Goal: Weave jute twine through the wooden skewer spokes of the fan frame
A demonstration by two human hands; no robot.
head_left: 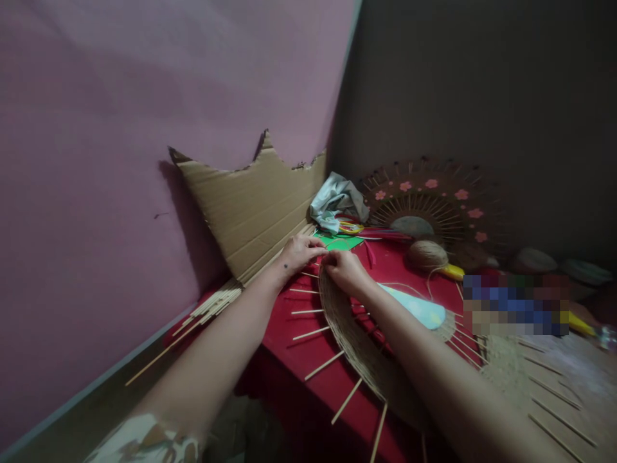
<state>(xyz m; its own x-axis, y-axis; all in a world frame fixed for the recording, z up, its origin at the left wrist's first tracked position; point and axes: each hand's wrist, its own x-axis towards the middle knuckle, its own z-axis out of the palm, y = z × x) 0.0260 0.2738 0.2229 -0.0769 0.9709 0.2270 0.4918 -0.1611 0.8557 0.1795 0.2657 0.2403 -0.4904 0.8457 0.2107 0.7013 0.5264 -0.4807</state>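
Observation:
A curved fan frame, woven in tan twine with thin wooden sticks jutting from its outer edge, lies across the red cloth. At its far end, my right hand is closed, fingers curled on the woven rim. My left hand is beside it with thumb and fingers pinched together; whatever sits between them is too small to make out. Under my right forearm shows a light blue fan-shaped piece with sticks spreading from its woven edge. A ball of twine rests farther right, a strand trailing from it.
Cardboard leans against the pink wall, with loose sticks at its foot. Behind are a crumpled plastic bag, a green sheet and a flower-decorated fan. A yellow-handled tool lies right. The red-covered table ends near me.

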